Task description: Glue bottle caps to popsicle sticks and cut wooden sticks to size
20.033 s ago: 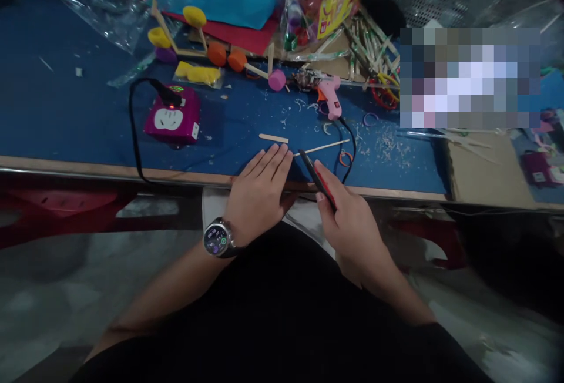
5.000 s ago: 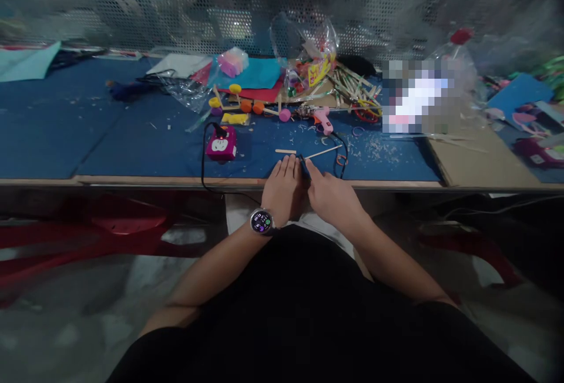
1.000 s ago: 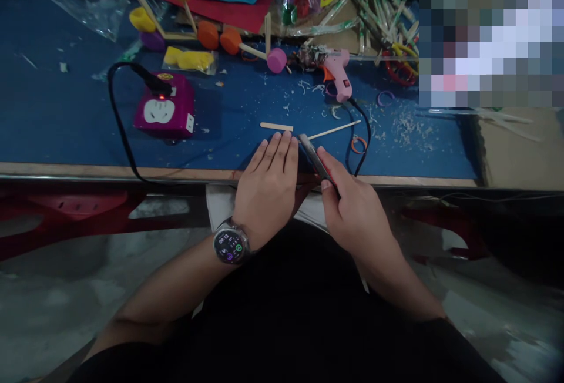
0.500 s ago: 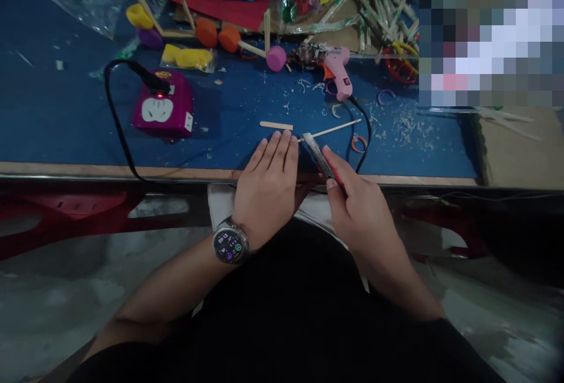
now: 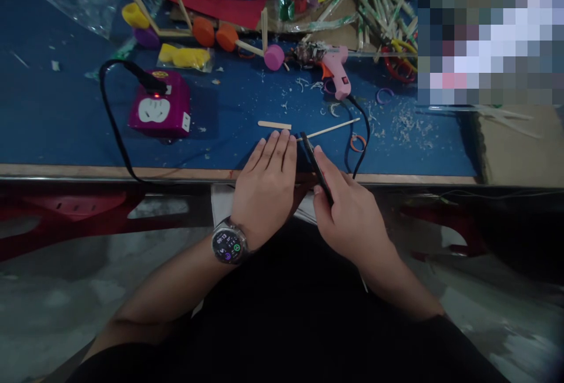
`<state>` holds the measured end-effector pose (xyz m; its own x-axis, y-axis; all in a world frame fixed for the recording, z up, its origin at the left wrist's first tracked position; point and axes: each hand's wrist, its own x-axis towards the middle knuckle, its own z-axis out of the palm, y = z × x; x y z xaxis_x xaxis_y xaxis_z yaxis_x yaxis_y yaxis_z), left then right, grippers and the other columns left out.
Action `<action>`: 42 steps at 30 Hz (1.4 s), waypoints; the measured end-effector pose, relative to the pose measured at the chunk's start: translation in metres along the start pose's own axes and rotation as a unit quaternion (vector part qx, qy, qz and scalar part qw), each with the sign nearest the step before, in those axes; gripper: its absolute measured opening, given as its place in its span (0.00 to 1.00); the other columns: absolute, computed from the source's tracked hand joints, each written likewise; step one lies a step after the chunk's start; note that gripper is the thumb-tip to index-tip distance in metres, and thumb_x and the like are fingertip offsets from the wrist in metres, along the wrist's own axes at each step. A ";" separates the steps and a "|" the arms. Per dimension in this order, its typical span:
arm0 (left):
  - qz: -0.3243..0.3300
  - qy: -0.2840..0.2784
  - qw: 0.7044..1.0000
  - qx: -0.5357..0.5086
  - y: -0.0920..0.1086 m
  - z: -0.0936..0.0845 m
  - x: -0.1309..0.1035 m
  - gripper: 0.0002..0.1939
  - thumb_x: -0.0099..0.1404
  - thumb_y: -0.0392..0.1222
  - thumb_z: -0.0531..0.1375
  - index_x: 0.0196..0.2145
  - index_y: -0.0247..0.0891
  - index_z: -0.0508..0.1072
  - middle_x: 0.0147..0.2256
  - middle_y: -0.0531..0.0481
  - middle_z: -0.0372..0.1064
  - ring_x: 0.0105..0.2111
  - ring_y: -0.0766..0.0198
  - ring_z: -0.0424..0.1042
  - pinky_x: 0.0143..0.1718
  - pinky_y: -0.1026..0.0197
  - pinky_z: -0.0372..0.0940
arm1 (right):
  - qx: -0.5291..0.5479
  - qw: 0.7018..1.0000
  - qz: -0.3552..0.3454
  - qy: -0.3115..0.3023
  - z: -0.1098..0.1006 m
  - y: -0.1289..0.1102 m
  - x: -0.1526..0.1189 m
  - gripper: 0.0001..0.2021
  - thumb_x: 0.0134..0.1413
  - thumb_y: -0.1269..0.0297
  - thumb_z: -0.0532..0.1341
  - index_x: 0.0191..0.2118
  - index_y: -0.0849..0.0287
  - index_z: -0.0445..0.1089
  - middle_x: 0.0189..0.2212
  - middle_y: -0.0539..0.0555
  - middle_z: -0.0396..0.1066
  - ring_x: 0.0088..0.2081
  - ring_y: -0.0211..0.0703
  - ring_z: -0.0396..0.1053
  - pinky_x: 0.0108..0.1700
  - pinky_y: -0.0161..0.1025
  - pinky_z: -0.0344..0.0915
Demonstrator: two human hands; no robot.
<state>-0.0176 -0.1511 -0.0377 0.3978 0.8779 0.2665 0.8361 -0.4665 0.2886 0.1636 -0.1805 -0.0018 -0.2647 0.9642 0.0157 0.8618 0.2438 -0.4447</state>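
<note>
My left hand (image 5: 265, 180) lies flat at the table's front edge, fingers stretched out. Its fingertips rest at the near end of a thin wooden stick (image 5: 332, 128), which slants away to the right; whether they press on it is hidden. Just beyond those fingers lies a short flat craft stick (image 5: 274, 125) with one rounded end. My right hand (image 5: 352, 207) is closed around a utility knife (image 5: 318, 167), now seen as a narrow dark edge. The knife's tip is at the thin stick, close beside my left fingers.
A pink glue gun (image 5: 338, 71) lies beyond my right hand, its black cord curving to the table edge. On the left stands a purple power adapter (image 5: 161, 107) with a plug in it. Stick-and-cap pieces (image 5: 203, 32), an orange ring (image 5: 358, 143) and white shavings lie about.
My right hand has shifted left and turned the utility knife, so its silvery flat side no longer shows. My left hand keeps its place on the table.
</note>
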 end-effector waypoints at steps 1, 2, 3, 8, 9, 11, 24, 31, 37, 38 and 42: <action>0.001 -0.002 1.000 0.002 0.000 0.000 0.000 0.36 0.80 0.45 0.55 0.75 0.15 0.59 0.75 0.21 0.57 0.78 0.36 0.58 0.79 0.35 0.55 | 0.000 1.000 0.001 -0.004 0.000 -0.001 0.000 0.34 0.74 0.66 0.53 0.81 0.61 0.54 0.60 0.68 0.79 0.55 0.63 0.81 0.61 0.64 0.79; 0.000 -0.004 1.000 0.001 0.000 -0.001 0.000 0.35 0.80 0.43 0.54 0.75 0.15 0.59 0.75 0.21 0.57 0.78 0.36 0.58 0.79 0.35 0.55 | -0.002 1.000 0.003 -0.007 0.000 -0.003 0.000 0.34 0.74 0.66 0.53 0.81 0.61 0.54 0.60 0.68 0.79 0.55 0.63 0.81 0.60 0.63 0.79; -0.002 -0.005 1.000 -0.001 0.000 -0.001 0.000 0.34 0.80 0.41 0.53 0.75 0.17 0.60 0.76 0.22 0.57 0.78 0.37 0.58 0.80 0.36 0.55 | -0.004 1.000 0.004 -0.010 -0.001 -0.004 -0.001 0.34 0.73 0.66 0.54 0.81 0.60 0.53 0.60 0.68 0.78 0.55 0.63 0.81 0.59 0.63 0.80; -0.006 0.000 1.000 -0.008 0.000 0.000 0.000 0.33 0.79 0.37 0.53 0.76 0.18 0.60 0.76 0.23 0.57 0.78 0.38 0.57 0.80 0.35 0.55 | -0.014 1.000 0.007 -0.017 0.000 -0.005 -0.002 0.36 0.72 0.66 0.55 0.82 0.58 0.51 0.59 0.67 0.78 0.53 0.64 0.81 0.52 0.60 0.83; -0.007 0.001 1.000 -0.010 0.000 0.000 0.000 0.33 0.79 0.38 0.54 0.76 0.18 0.60 0.76 0.23 0.57 0.78 0.38 0.57 0.80 0.35 0.54 | -0.014 1.000 0.006 -0.014 0.001 -0.004 -0.002 0.36 0.72 0.67 0.54 0.82 0.57 0.52 0.59 0.67 0.79 0.53 0.63 0.81 0.53 0.60 0.82; -0.010 0.001 1.000 -0.017 0.000 0.000 0.000 0.34 0.79 0.40 0.55 0.76 0.18 0.60 0.76 0.23 0.57 0.78 0.38 0.57 0.80 0.35 0.54 | -0.013 1.000 0.004 -0.002 0.001 -0.002 -0.001 0.35 0.72 0.67 0.54 0.82 0.56 0.53 0.57 0.66 0.80 0.53 0.62 0.82 0.55 0.60 0.82; -0.005 -0.002 1.000 -0.003 0.000 0.001 0.000 0.33 0.80 0.38 0.53 0.75 0.16 0.59 0.76 0.23 0.56 0.78 0.38 0.58 0.80 0.35 0.55 | 0.021 1.000 -0.007 0.010 -0.002 0.007 0.003 0.34 0.73 0.68 0.52 0.81 0.59 0.55 0.57 0.66 0.81 0.49 0.58 0.82 0.59 0.61 0.78; -0.005 0.003 1.000 -0.003 -0.001 0.002 0.000 0.33 0.80 0.38 0.54 0.76 0.17 0.59 0.76 0.24 0.57 0.78 0.39 0.57 0.80 0.36 0.54 | 0.038 0.999 -0.009 0.011 -0.003 0.009 0.004 0.33 0.73 0.68 0.52 0.80 0.61 0.57 0.62 0.66 0.80 0.52 0.57 0.82 0.57 0.56 0.79; 0.003 0.008 1.000 0.005 -0.002 0.003 -0.001 0.34 0.80 0.42 0.55 0.76 0.18 0.59 0.76 0.23 0.57 0.78 0.38 0.58 0.79 0.36 0.55 | 0.040 0.999 0.006 0.009 -0.007 0.012 0.006 0.33 0.73 0.67 0.53 0.79 0.60 0.60 0.64 0.65 0.79 0.49 0.58 0.83 0.55 0.55 0.79; 0.003 0.009 1.000 0.005 -0.002 0.003 -0.001 0.34 0.80 0.42 0.55 0.76 0.19 0.59 0.76 0.24 0.57 0.78 0.38 0.58 0.80 0.36 0.55 | 0.038 0.999 0.010 0.007 -0.007 0.012 0.006 0.33 0.73 0.66 0.53 0.79 0.60 0.60 0.63 0.65 0.79 0.48 0.57 0.83 0.54 0.55 0.79; 0.000 0.009 1.000 0.006 -0.002 0.003 -0.001 0.35 0.81 0.45 0.55 0.76 0.18 0.60 0.76 0.24 0.58 0.78 0.38 0.58 0.80 0.37 0.55 | 0.033 0.999 0.014 0.006 -0.008 0.011 0.005 0.32 0.73 0.66 0.53 0.79 0.59 0.60 0.64 0.64 0.79 0.48 0.57 0.82 0.54 0.55 0.78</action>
<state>-0.0182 -0.1505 -0.0417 0.3917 0.8753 0.2837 0.8405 -0.4658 0.2767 0.1751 -0.1717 0.0008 -0.2356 0.9718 0.0128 0.8382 0.2098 -0.5033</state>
